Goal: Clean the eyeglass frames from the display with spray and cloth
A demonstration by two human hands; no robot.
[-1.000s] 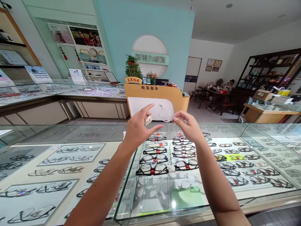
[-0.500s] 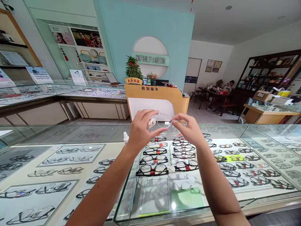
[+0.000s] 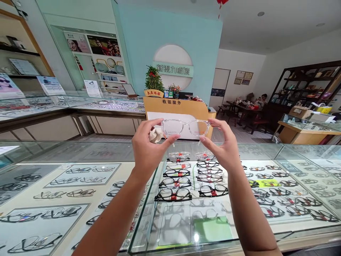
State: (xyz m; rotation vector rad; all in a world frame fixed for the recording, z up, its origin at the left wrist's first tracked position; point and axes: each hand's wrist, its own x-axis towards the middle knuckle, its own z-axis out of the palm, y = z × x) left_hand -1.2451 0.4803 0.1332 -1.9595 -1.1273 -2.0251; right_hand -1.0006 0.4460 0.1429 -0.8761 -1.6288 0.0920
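A pair of clear-framed eyeglasses (image 3: 185, 123) is held up over the glass counter, its front facing me and both lenses side by side. My left hand (image 3: 146, 145) pinches the left end of the frame between thumb and fingers. Tucked in the same hand is a crumpled whitish cloth or tissue (image 3: 156, 135). My right hand (image 3: 224, 144) grips the right end, thumb below and fingers above. Faint printing shows on the lenses. Most of the temples are hidden behind the frame and my hands.
Below my hands, the glass display counter (image 3: 144, 245) holds rows of dark-framed glasses (image 3: 173, 194) with red tags. A green card (image 3: 212, 228) lies inside it. Beyond stands a wooden cashier desk (image 3: 176, 105) with a potted plant (image 3: 154, 80). A person (image 3: 262, 101) sits at a far table.
The eyeglasses have turned from an angled position to face me squarely. My hands have moved apart, the left one leftward, and my right hand now grips the frame's right end.
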